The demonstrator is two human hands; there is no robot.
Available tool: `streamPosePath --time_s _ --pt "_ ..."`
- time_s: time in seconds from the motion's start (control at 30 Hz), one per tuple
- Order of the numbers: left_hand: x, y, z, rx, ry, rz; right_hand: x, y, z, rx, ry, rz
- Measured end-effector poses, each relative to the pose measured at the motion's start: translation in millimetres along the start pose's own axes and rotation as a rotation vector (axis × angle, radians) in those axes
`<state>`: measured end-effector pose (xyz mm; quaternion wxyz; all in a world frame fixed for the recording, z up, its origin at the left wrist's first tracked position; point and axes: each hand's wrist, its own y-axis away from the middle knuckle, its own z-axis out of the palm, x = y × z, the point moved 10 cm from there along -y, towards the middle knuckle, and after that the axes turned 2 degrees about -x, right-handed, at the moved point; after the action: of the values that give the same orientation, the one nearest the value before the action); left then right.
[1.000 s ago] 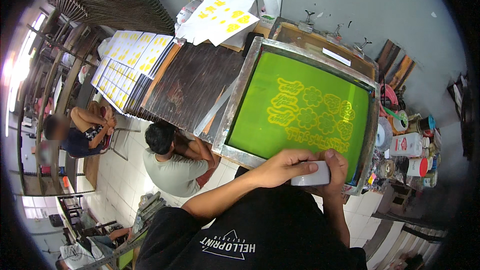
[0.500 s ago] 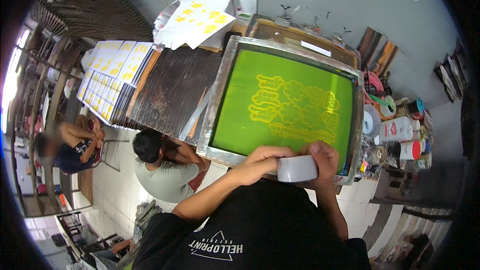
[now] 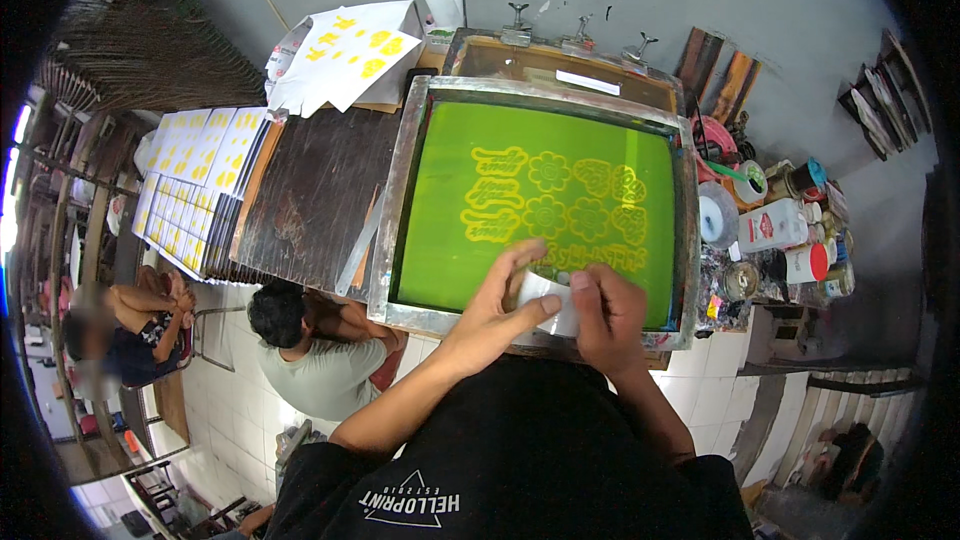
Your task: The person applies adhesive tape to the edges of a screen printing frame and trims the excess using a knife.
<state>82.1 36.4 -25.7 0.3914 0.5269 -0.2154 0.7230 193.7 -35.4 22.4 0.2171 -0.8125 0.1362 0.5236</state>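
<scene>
My left hand (image 3: 484, 318) and my right hand (image 3: 612, 323) both grip a roll of pale, shiny tape (image 3: 562, 319) over the near edge of a screen-printing frame (image 3: 396, 225). The left thumb presses on the roll's side while the left fingers curl behind it. My right hand pinches the roll at its right, thumb up; whether a tape end is lifted is too small to tell. The frame's green mesh (image 3: 430, 250) carries yellow flower and lettering outlines, the lowest partly covered by my hands.
Left of the frame stand a dark wooden board (image 3: 310, 190), a metal ruler (image 3: 360, 250) and stacked printed sheets (image 3: 200, 200). Bottles and jars (image 3: 770, 227) crowd the right side. Clamps (image 3: 578, 35) line the back. One person (image 3: 325, 365) sits close at left, another (image 3: 140, 335) farther off.
The tape roll has turned and tipped in my hands and sits slightly farther left and higher. My left fingers have opened around it; the whole view has shifted a little.
</scene>
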Motion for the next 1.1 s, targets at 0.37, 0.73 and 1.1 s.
streamPosePath --time_s 0.37,0.73,1.1 --pt "-14 3 -17 0.012 -0.029 -0.131 8 2 16 -0.375 -0.385 0.007" --pt "-20 4 -18 0.078 0.155 -0.193 19 4 13 -0.322 -0.394 0.010" --pt "6 5 -19 0.045 -0.451 -0.011 11 -1 22 -0.269 -0.294 0.074"
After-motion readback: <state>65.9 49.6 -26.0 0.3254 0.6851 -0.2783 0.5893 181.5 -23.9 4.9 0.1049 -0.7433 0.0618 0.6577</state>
